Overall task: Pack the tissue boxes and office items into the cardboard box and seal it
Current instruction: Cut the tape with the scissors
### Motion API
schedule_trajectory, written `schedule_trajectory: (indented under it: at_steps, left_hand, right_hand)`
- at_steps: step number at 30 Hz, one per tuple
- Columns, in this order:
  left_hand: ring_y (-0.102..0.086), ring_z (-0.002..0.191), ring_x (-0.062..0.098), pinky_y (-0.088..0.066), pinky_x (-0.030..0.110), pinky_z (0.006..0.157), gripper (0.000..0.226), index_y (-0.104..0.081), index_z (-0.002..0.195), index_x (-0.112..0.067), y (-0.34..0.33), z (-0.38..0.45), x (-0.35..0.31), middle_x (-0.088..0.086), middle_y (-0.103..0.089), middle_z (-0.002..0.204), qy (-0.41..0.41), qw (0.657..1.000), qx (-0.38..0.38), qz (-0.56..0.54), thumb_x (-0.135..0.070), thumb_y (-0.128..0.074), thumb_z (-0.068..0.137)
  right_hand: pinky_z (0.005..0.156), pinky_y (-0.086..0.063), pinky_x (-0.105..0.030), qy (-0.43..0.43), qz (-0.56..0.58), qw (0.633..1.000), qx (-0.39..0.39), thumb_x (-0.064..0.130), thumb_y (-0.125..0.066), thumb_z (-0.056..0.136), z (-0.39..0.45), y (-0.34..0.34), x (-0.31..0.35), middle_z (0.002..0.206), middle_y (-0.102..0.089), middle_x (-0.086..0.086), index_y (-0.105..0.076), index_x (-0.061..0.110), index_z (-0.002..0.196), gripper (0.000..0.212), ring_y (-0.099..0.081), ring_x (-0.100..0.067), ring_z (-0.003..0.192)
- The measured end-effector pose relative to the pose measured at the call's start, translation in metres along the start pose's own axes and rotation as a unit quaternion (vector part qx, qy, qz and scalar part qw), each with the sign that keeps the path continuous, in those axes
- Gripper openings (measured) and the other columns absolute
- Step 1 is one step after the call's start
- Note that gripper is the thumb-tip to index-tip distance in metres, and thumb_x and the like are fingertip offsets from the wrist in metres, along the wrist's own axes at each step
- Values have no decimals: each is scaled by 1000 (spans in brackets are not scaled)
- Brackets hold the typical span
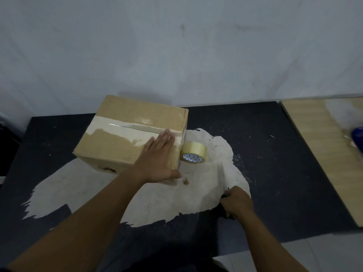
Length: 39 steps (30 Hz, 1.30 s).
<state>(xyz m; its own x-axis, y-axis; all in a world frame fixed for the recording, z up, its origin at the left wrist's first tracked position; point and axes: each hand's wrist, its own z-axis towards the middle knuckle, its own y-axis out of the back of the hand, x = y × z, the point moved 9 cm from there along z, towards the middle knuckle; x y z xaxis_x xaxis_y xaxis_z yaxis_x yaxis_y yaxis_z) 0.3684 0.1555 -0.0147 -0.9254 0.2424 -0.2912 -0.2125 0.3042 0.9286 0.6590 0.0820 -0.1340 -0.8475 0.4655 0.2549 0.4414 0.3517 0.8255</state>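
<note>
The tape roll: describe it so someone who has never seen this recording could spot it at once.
Find the closed cardboard box on the dark table, with the left hand flat on its taped top. Right beside the box's right side, on the pale worn patch, stands the tape roll. It is the only round thing there: a yellowish clear ring with a printed white core.

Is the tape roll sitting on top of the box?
No, the tape roll stands on the table right beside the cardboard box, while the left hand presses flat on the box's top.
</note>
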Motion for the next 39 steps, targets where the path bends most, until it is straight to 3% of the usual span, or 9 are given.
schedule_trajectory:
  at_steps: [3, 6, 10, 15, 24, 27, 31, 35, 39]
  left_hand:
    - [27, 152, 9, 12, 35, 125, 128, 13, 162, -18, 3, -2, 2, -2, 29, 167, -12, 1000, 8, -17, -76, -64, 78]
    - [28, 149, 4, 14, 32, 122, 126, 12, 162, -18, 4, -2, 2, -4, 28, 167, -16, 999, 13, -44, -71, -67, 79]
    - [27, 147, -1, 15, 28, 121, 120, 8, 163, -19, 6, -3, 2, -7, 26, 167, -20, 996, 20, -85, -63, -70, 83]
    - [20, 152, 1, 12, 27, 123, 108, 2, 164, -20, 7, -5, 7, -8, 20, 169, -19, 991, 25, -130, -44, -71, 88]
    - [14, 152, -5, 9, 26, 124, 106, -7, 164, -22, 10, -8, 9, -15, 12, 170, 1, 971, 43, -235, -43, -57, 73]
    - [15, 152, -5, 8, 30, 126, 106, -7, 164, -22, 8, -7, 9, -14, 13, 170, -3, 973, 42, -227, -43, -56, 73]
    - [15, 152, -6, 8, 30, 127, 106, -7, 164, -22, 9, -7, 8, -15, 13, 170, -4, 973, 42, -227, -43, -55, 72]
    - [16, 151, -6, 9, 27, 125, 106, -6, 164, -21, 9, -7, 8, -14, 14, 170, -5, 975, 42, -217, -44, -55, 73]
    - [16, 152, -5, 9, 28, 125, 106, -5, 164, -21, 10, -8, 5, -13, 15, 170, -7, 977, 43, -208, -43, -53, 73]
  right_hand:
    - [63, -44, -30, 17, 132, 990, 46, 11, -63, 86, -20, -2, 11, 92, -56, -1, -56, 12, 105, 21, -55, -16, 83]
    - [66, -55, -31, 14, 359, 921, 150, -2, -80, 74, -46, -14, 30, 103, -69, -12, -60, 6, 106, 38, -67, -22, 87]
    - [64, -51, -27, 33, 493, 831, 256, 23, -95, 53, -85, -22, 58, 87, -70, -8, -66, -2, 103, 63, -64, -17, 73]
    - [72, -47, -36, 89, 546, 754, 353, 26, -85, 66, -110, -26, 112, 99, -63, -15, -69, -1, 112, 55, -59, -23, 79]
    - [59, -37, -32, 69, 590, 752, 286, 12, -72, 62, -85, -27, 162, 90, -53, -18, -65, 2, 94, 34, -52, -19, 62]
    - [55, -34, -32, 49, 602, 755, 256, 7, -72, 60, -77, -31, 160, 76, -56, -15, -56, 2, 101, 44, -52, -19, 54]
    - [57, -36, -35, 35, 595, 769, 229, 6, -73, 57, -69, -34, 160, 77, -57, -17, -49, 7, 99, 48, -55, -22, 54]
    - [60, -38, -36, 27, 578, 786, 216, -3, -69, 76, -61, -41, 158, 76, -62, -17, -46, 10, 93, 31, -55, -22, 56]
    - [66, -42, -39, 24, 571, 794, 208, -1, -70, 77, -55, -43, 155, 81, -65, -18, -46, 11, 93, 30, -55, -24, 62]
